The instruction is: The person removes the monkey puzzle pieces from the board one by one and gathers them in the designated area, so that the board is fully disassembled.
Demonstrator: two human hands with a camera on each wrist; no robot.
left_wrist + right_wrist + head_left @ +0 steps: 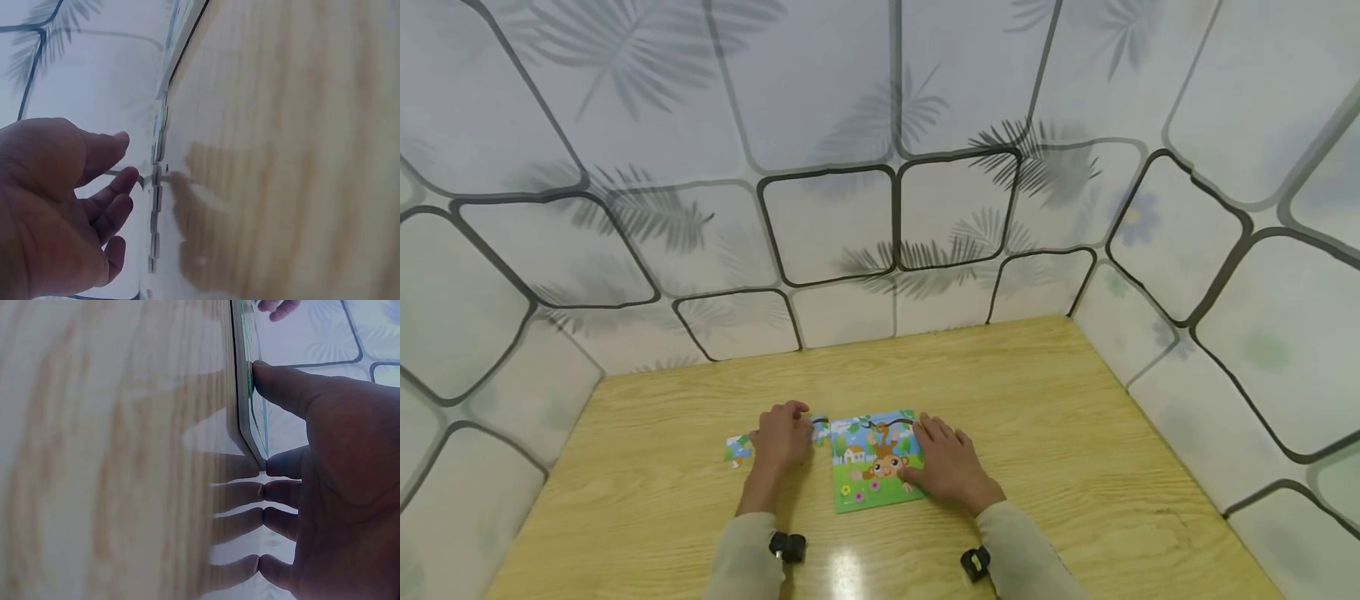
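Lower centre, the puzzle (874,461) is blue above and green below, printed with a brown monkey. The yellow table (1060,467) is wood-grained; across the top, grey fronds and dark outlines pattern the whitish wall (842,225).

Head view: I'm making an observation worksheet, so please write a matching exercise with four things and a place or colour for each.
Things
1. left hand
2. right hand
3. puzzle
4. table

Places and colours
A. mostly green and blue
B. at the puzzle's right edge
C. yellowish, with wood grain
D. by the loose pieces

Pairs: 1-D, 2-B, 3-A, 4-C
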